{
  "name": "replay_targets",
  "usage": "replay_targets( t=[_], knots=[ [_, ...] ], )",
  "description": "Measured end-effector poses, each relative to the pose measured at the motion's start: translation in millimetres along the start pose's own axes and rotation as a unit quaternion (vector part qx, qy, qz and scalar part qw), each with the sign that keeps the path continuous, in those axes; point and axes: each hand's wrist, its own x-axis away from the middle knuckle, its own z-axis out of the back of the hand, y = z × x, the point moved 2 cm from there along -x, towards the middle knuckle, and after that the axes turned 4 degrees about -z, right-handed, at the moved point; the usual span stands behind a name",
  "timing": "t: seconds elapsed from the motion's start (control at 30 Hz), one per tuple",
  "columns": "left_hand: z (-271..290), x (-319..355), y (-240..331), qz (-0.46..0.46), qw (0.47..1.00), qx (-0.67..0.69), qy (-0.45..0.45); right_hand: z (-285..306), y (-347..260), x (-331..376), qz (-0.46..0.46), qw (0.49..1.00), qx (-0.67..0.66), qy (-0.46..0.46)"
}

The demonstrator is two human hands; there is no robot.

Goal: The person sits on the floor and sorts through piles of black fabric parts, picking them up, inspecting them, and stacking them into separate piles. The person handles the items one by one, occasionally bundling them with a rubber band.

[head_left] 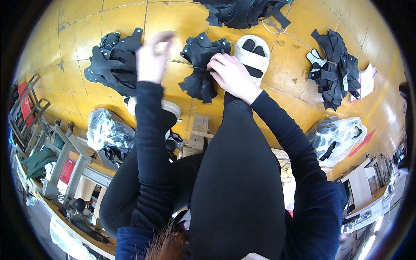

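The right hand (pixel 234 74) rests at the narrow waist of a black bundle (pixel 200 45), its thumb and fingers apparently pinching there; whether they grip the pieces or a thin tie is too fine to tell. The left hand (pixel 152 58) is raised to the left of the bundle, apart from it, fingers curled and blurred — I cannot tell whether it holds a strand.

The bundle lies on the yellow floor (pixel 286 86), just left of a pale sandal (pixel 265 45) on the person's foot. It looks like a stack of thin, flat, matte pieces, fanned out above and below the waist. I would judge it light, soft and bendy, not fragile and not very slippery, though loose layers could slide over one another. The waist seems the best hold, pinched through all the layers; a single outer flap might pull free or leave the rest sagging.

Further out, similar dark bundles lie to the left (pixel 115 65), beyond (pixel 242 14) and to the right (pixel 334 71) — the last beside pink and white sheets (pixel 367 81). Clear plastic bags (pixel 108 128) sit on both sides.
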Motion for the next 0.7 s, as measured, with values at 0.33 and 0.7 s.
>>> replay_targets(
  t=[0.33, 0.7],
  knots=[
    [-77.2, 27.6, 13.2, -0.115, 0.972, -0.184, -0.091, 0.0, 4.1, 18.8, -0.044, 0.999, 0.009, 0.006],
    [-69.4, 16.3, 20.2, -0.132, 0.933, 0.008, -0.334, 0.6, 7.6, 12.8, -0.017, 0.999, 0.018, 0.034]
  ],
)
